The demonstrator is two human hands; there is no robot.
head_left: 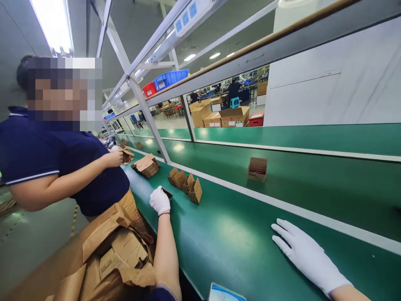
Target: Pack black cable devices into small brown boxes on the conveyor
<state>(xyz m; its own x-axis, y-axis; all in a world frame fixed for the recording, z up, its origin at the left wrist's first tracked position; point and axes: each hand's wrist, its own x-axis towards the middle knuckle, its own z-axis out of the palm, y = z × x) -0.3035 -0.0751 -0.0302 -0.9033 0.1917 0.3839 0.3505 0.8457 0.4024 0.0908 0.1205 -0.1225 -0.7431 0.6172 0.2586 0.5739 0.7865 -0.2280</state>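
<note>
My left hand (160,201), in a white glove, is closed on a small cardboard box (168,193) over the green bench. Most of that box is hidden behind the fingers. Just beyond it, several opened small cardboard boxes (185,184) stand in a row with their flaps up. A stack of flat cardboard boxes (146,165) lies further left. My right hand (299,251), also gloved in white, hovers over or rests on the bench at the right, fingers spread and holding nothing. One open cardboard box (257,170) with something reddish inside sits on the strip beyond the pale divider.
At the left a co-worker (62,154) handles a cardboard piece (127,154). A torn brown paper bag (115,259) of flat boxes stands beside my left arm. A blue-and-white packet (225,292) lies at the front edge. Metal frame posts (150,121) rise from the bench.
</note>
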